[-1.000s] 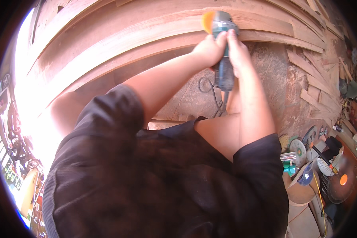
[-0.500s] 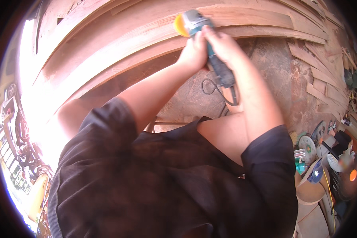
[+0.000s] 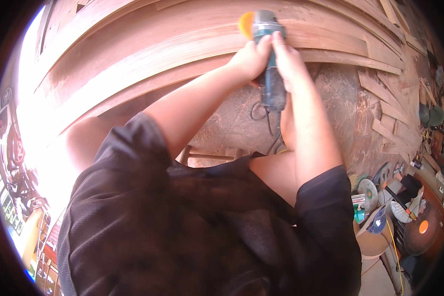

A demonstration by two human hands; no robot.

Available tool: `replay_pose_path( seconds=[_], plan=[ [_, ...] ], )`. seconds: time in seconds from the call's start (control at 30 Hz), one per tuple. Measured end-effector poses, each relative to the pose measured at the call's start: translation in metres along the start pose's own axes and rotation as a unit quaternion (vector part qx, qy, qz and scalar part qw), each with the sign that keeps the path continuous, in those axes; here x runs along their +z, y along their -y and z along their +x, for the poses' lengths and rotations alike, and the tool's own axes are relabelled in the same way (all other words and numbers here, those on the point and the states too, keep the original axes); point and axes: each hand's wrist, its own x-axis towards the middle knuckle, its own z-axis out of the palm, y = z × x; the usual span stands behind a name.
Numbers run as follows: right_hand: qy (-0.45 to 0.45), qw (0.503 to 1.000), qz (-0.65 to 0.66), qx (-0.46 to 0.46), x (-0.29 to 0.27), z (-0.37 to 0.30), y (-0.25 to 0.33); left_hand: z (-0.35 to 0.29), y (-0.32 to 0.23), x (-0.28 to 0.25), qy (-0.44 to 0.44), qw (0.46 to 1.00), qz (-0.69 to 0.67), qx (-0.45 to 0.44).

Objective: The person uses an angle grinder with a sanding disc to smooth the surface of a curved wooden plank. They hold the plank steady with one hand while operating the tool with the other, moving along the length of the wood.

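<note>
Both my hands grip an angle grinder (image 3: 274, 89) with a dark teal body and a silver head. Its yellow disc (image 3: 246, 25) is at the upper left of the tool, over a long wooden board (image 3: 192, 42); whether it touches the wood I cannot tell. My left hand (image 3: 253, 59) is closed round the left side of the body, near the head. On the opposite side my right hand (image 3: 290, 61) wraps the body, its thumb pointing up toward the head. A dark cord (image 3: 269, 121) hangs from the grinder's rear end.
Several long boards lie across the far side. Thin wood offcuts (image 3: 392, 111) are scattered on the dusty floor (image 3: 335, 98) at the right. Near my right side are grinding discs (image 3: 367, 191), blue-lensed glasses (image 3: 378, 220) and a yellow cord (image 3: 393, 246). A small wooden stool (image 3: 212, 157) shows beneath me.
The grinder and both hands have shifted to the right in the picture, and the tool stands more upright. Both hands have kept their grip. The surroundings at the right have slid slightly left.
</note>
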Motion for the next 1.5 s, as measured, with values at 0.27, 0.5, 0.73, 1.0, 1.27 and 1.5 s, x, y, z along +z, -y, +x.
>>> replay_pose_path(
  seconds=[0.27, 0.5, 0.73, 1.0, 1.27, 1.5],
  plan=[
    [0.188, 0.97, -0.137, -0.065, 0.088, -0.007, 0.022, -0.07, 0.038, -0.05, -0.167, 0.979, -0.115, -0.013],
    [0.109, 0.99, -0.085, -0.004, -0.011, 0.0, 0.019, -0.024, -0.003, 0.025, -0.098, 0.989, -0.103, -0.047],
    [-0.084, 0.991, 0.085, 0.053, -0.076, 0.015, -0.001, 0.036, -0.042, 0.071, 0.038, 0.999, 0.016, -0.011],
    [-0.016, 0.999, 0.044, -0.013, 0.018, -0.028, 0.013, -0.025, -0.015, -0.015, 0.028, 0.998, -0.007, -0.052],
    [0.189, 0.973, -0.113, -0.066, 0.101, -0.022, 0.015, -0.082, 0.067, -0.058, -0.226, 0.972, -0.069, 0.004],
    [0.011, 0.999, -0.049, 0.002, -0.029, -0.001, -0.001, -0.002, -0.009, 0.031, -0.018, 0.999, -0.008, -0.044]
  ],
)
